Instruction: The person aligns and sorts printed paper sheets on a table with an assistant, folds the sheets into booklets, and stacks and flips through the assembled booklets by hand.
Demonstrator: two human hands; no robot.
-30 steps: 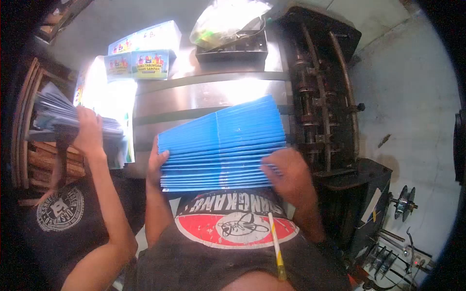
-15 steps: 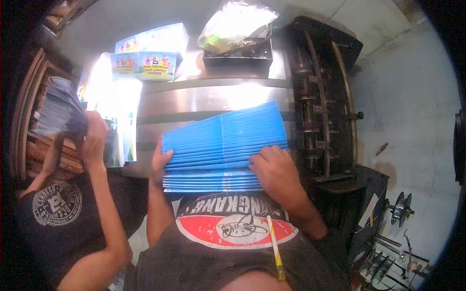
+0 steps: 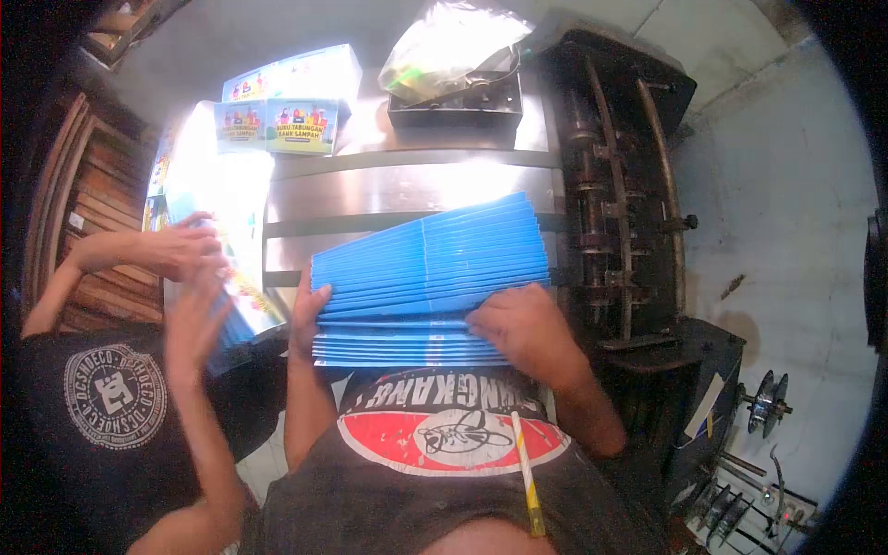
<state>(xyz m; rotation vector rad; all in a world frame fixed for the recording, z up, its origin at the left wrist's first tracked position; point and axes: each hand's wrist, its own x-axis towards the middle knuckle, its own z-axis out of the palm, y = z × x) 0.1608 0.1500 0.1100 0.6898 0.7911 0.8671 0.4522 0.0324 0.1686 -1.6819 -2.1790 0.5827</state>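
Note:
A fanned stack of blue booklets (image 3: 425, 259) spreads out in front of my torso, its edges overlapping in rows. My left hand (image 3: 310, 305) is closed around the stack's left edge, thumb on top. At the right side, my right hand (image 3: 518, 324) has its fingers curled and pinched on the booklets' edges, where a gap splits the lower rows from the upper ones. The undersides of the booklets and some fingertips are hidden.
To the left, a co-worker's hands (image 3: 185, 259) handle more booklets. Printed booklets (image 3: 301, 125) stand at the back of the metal table (image 3: 370, 190), near a black box (image 3: 453, 120) topped with a plastic bag (image 3: 453, 55). A dark machine with rollers (image 3: 601, 203) borders the right.
My right hand has shifted slightly left and down along the booklets, and the gap there looks different. The co-worker's hands have brought a bundle from the far left onto the table.

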